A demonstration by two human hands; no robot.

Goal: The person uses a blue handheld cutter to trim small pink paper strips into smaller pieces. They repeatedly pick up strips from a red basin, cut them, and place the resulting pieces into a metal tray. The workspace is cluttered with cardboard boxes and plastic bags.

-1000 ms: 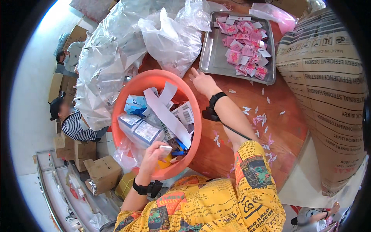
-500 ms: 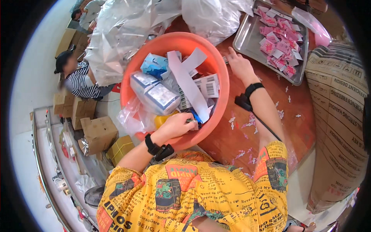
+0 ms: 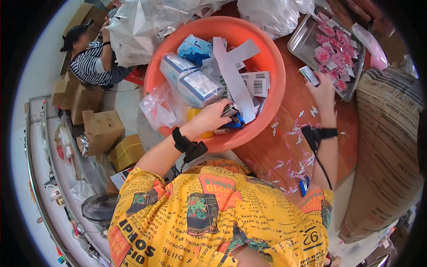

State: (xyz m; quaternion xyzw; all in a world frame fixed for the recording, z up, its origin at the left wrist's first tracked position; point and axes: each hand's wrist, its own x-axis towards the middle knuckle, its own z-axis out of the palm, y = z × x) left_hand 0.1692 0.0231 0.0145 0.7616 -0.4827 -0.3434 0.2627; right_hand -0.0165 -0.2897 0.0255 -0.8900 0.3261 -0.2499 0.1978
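My left hand (image 3: 211,116) reaches into a large orange basin (image 3: 271,100). Its fingers are closed at a small dark object (image 3: 229,112) that I cannot make out, with blue pieces beside it. Around that hand lie plastic-wrapped blue-and-white boxes (image 3: 193,82), long white paper strips (image 3: 233,82), barcode labels (image 3: 257,84), a blue packet (image 3: 195,49) and a yellow item, partly covered. To the right of the basin, above the red-brown table, my right hand (image 3: 322,91) grips a small white-and-green block (image 3: 309,76) with a dark edge.
A metal tray (image 3: 299,42) holds pink packets (image 3: 336,49) at the far right. Small pink-and-white scraps and a blue item (image 3: 304,185) lie on the table (image 3: 258,153). A tall brown carton (image 3: 382,147) stands right. Clear plastic bags (image 3: 267,15) lie behind; a person (image 3: 93,62) sits left.
My right hand has moved right, away from the basin rim, and the white-and-green block now shows in it. My left hand stays in the basin. The view has shifted.
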